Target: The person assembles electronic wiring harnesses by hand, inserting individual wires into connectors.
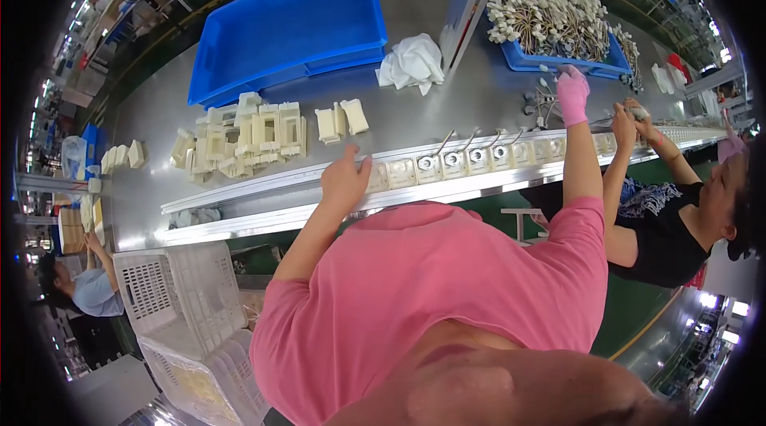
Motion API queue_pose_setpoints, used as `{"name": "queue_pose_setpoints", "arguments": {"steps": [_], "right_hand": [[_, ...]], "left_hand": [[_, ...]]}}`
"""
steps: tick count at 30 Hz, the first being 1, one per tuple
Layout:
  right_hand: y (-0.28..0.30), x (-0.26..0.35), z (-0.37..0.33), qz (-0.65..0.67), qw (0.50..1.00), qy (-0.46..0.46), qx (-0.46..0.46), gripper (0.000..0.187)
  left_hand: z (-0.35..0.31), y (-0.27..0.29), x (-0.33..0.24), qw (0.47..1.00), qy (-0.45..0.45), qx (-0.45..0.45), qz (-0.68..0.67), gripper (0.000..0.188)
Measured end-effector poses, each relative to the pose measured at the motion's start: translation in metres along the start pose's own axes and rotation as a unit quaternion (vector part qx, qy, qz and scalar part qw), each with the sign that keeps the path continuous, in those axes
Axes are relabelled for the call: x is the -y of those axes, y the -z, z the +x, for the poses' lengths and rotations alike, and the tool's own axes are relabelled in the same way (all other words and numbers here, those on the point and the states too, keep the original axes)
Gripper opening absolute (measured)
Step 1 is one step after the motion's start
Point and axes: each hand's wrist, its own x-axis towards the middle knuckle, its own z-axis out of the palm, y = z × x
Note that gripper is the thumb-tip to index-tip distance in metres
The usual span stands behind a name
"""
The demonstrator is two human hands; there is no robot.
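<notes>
White housings (403,173) line the rail (455,187) rightward from my left hand (345,181), the nearer one; whether it or my gloved right hand (573,96) grips anything, I cannot tell.

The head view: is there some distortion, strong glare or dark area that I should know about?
In the head view, the metal rail bends and the corners fall to black; in the head view, the rail's front edge has bright glare; in the head view, lamps at lower right are washed out.
</notes>
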Motion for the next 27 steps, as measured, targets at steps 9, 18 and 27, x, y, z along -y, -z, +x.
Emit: {"name": "queue_pose_setpoints", "arguments": {"steps": [9,18,27], "right_hand": [[0.057,0.111,-0.057,0.336,0.916,0.216,0.046,0.02],[0.11,0.234,-0.136,0.516,0.614,0.283,0.526,0.025],[0.058,0.217,-0.153,0.098,0.89,0.443,-0.05,0.024]], "left_hand": [[0.027,0.032,-0.023,0.997,-0.062,-0.03,-0.026,0.032],[0.057,0.037,-0.083,0.957,-0.266,0.042,-0.108,0.018],[0.053,0.027,-0.019,0.766,0.064,0.357,-0.531,0.036]]}}
